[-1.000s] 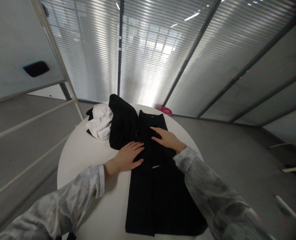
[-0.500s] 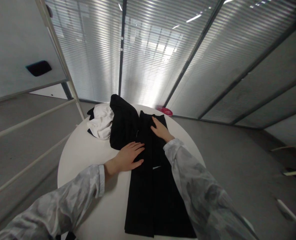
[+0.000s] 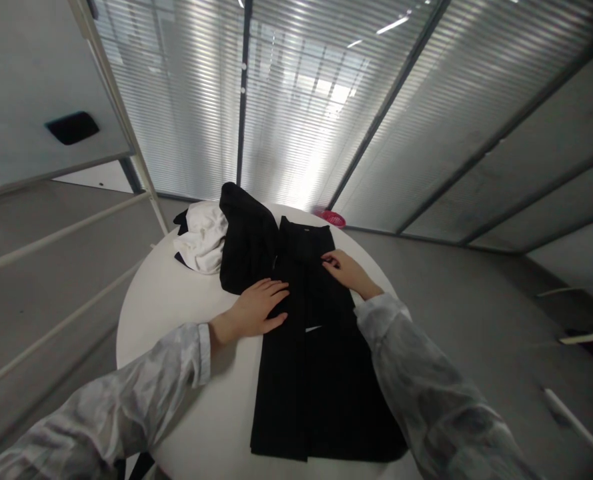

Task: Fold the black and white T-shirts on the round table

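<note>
A black garment [image 3: 336, 387] with a small white swoosh lies lengthwise on the round white table [image 3: 171, 320]; its left side is a flat folded strip, and its exact kind is unclear. My left hand [image 3: 256, 308] rests flat on that strip, fingers stretched out. Over the upper right part of the garment, my right hand [image 3: 345, 268] has its fingers curled together at the fabric. To the left of the garment's top, a rumpled black cloth [image 3: 249, 240] touches it.
Beside the black cloth lies a crumpled white cloth [image 3: 202, 239]. A pink object [image 3: 333, 218] shows beyond the table's far edge. A pale metal frame [image 3: 143, 177] stands at the left, and ribbed translucent panels [image 3: 296, 120] rise behind the table.
My right hand has slid right and toward me from the garment's top, its fingers going from spread to curled. My left hand stays on the strip. The garment's lower right corner has shifted outward.
</note>
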Demonstrator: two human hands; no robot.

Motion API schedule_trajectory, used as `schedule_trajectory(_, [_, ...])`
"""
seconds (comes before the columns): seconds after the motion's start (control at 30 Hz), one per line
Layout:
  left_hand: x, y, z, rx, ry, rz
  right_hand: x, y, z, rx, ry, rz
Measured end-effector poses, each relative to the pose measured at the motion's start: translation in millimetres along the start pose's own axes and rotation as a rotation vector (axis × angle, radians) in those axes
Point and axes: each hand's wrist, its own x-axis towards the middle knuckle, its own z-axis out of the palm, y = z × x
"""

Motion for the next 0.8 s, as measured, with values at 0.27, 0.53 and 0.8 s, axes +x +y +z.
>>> schedule_trajectory(0.27, [3, 4, -1.7, 0.016, -0.006, 0.003, -134, -36, -25, -0.215, -0.226, 0.158])
schedule_trajectory(0.53, [3, 2, -0.1, 0.016, -0.01, 0.002, -156, -92, -38, 0.037, -0.433, 0.2])
schedule_trajectory(0.8, [3, 4, -3.7, 0.002, -0.02, 0.003, -185, -109, -51, -0.26, -0.422, 0.23])
